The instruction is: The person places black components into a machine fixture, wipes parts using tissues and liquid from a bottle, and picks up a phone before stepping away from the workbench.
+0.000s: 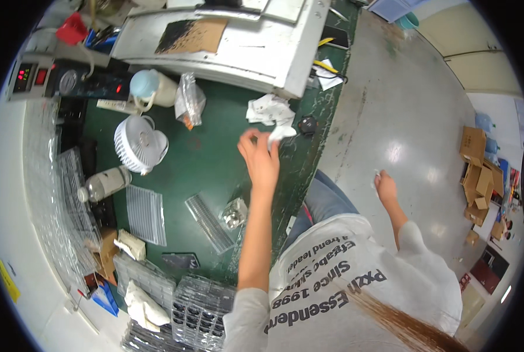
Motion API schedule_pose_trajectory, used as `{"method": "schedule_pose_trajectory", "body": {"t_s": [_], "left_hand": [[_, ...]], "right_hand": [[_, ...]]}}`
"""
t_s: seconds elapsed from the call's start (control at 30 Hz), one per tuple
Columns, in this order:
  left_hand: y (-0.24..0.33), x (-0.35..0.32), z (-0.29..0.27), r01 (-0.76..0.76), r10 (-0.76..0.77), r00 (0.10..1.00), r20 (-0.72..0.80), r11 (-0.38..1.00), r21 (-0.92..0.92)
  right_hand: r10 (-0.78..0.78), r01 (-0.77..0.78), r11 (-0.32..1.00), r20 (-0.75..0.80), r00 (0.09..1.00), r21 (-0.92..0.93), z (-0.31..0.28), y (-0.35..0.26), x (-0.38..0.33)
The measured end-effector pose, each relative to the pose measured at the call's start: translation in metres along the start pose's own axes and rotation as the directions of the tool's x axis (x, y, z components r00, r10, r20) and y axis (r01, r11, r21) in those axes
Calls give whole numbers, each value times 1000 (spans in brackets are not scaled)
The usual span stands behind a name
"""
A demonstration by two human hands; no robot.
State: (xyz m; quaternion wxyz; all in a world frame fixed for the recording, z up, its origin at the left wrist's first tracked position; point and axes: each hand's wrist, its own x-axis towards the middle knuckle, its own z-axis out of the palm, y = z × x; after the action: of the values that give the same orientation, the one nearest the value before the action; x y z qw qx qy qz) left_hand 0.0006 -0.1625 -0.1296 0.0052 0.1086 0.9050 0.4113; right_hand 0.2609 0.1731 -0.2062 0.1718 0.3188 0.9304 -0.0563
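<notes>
My left hand point(259, 158) reaches over the green table, its thumb and fingers pinching the corner of a crumpled white tissue point(268, 110). A small dark round object point(308, 125) sits beside the tissue at the table's edge. Away from the table, over the grey floor, my right hand point(386, 188) is closed, with a small whitish bit showing at its fingertips; what it is I cannot make out. Below my left wrist, a small metallic part in clear wrapping point(235, 213) lies by a clear ribbed plastic strip point(209, 223).
A white fan point(140, 142), a clear bottle point(106, 183), a blue-lidded jug point(153, 88) and a clear bag point(189, 102) stand at the left. Clear plastic trays point(198, 311) are stacked nearer. A white machine point(238, 58) borders the far side; cardboard boxes point(478, 182) lie right.
</notes>
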Motion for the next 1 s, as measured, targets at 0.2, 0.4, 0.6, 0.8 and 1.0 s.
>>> {"method": "schedule_pose_trajectory", "body": {"t_s": [0.2, 0.4, 0.6, 0.8, 1.0], "left_hand": [[-46, 69, 57, -300, 279, 952, 126, 930, 213], [-45, 31, 27, 67, -67, 998, -11, 996, 50], [6, -103, -27, 425, -406, 905, 130, 881, -207], [32, -199, -31, 540, -469, 819, 330, 825, -167], [33, -206, -32, 556, -504, 824, 259, 807, -198]], "right_hand": [[-32, 70, 929, -109, 994, 363, -42, -62, 0], [-185, 243, 764, -157, 970, 598, -45, -166, 44], [-204, 203, 840, -55, 977, 503, -36, -219, 111], [-482, 453, 787, -41, 875, 420, -42, -236, 145], [-589, 533, 759, 44, 807, 374, -53, -261, 149]]}}
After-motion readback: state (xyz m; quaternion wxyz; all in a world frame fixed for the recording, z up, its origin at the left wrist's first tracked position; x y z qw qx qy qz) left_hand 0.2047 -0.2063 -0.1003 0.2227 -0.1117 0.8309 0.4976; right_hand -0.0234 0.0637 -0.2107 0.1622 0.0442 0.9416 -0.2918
